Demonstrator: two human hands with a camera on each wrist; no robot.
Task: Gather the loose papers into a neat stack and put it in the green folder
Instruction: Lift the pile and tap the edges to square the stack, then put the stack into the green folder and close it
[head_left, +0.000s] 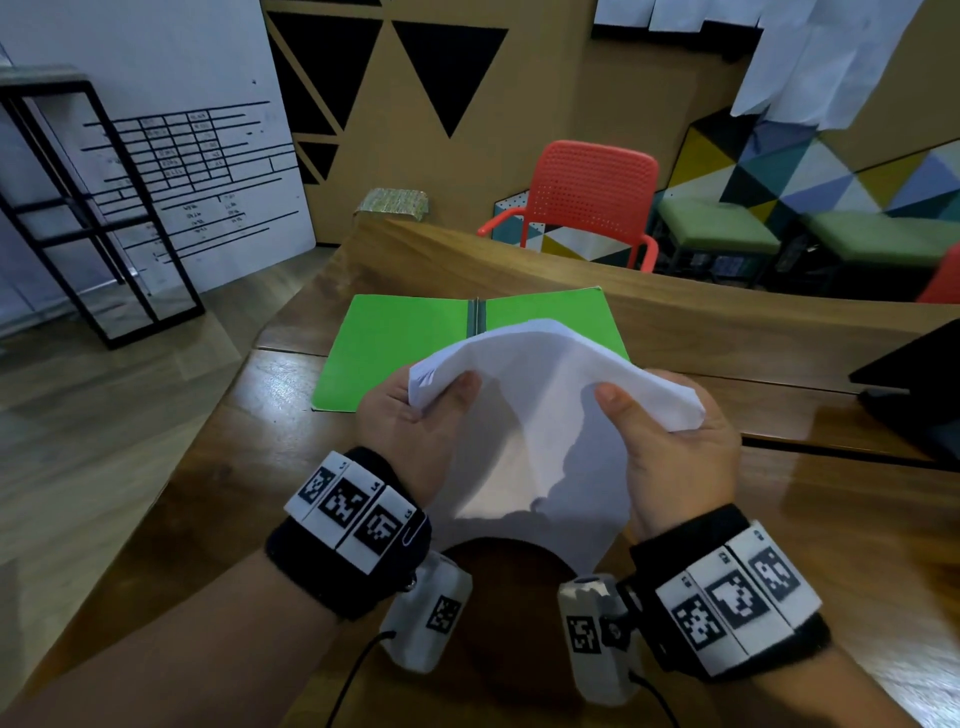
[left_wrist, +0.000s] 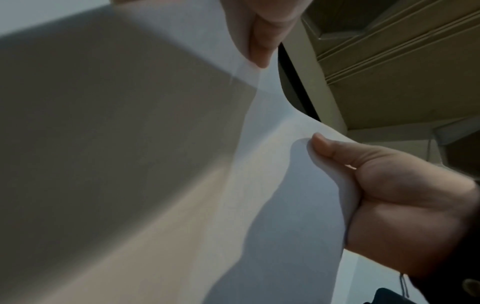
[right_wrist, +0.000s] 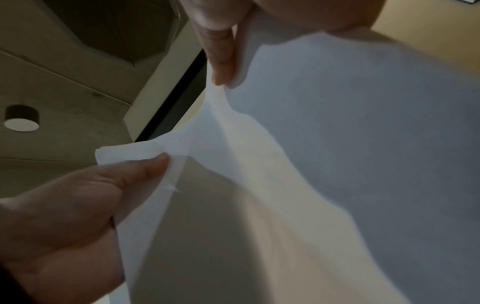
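Note:
A stack of white papers (head_left: 540, 415) is held up off the table, bowed upward in the middle, its far end over the open green folder (head_left: 395, 353). My left hand (head_left: 441, 400) pinches the stack's left edge, thumb on top. My right hand (head_left: 628, 415) pinches the right edge the same way. The fingers of both hands are hidden under the sheets. The left wrist view shows the papers (left_wrist: 259, 185) with my left thumb (left_wrist: 265, 37) at the top and my right hand (left_wrist: 389, 185) gripping the far edge. The right wrist view shows the papers (right_wrist: 337, 144) pinched by both hands.
The folder lies flat and open on the wooden table (head_left: 260, 467), spine pointing away from me. A dark laptop (head_left: 914, 384) sits at the table's right edge. A red chair (head_left: 592, 197) stands beyond the table and a black metal frame (head_left: 78, 208) stands on the floor at left.

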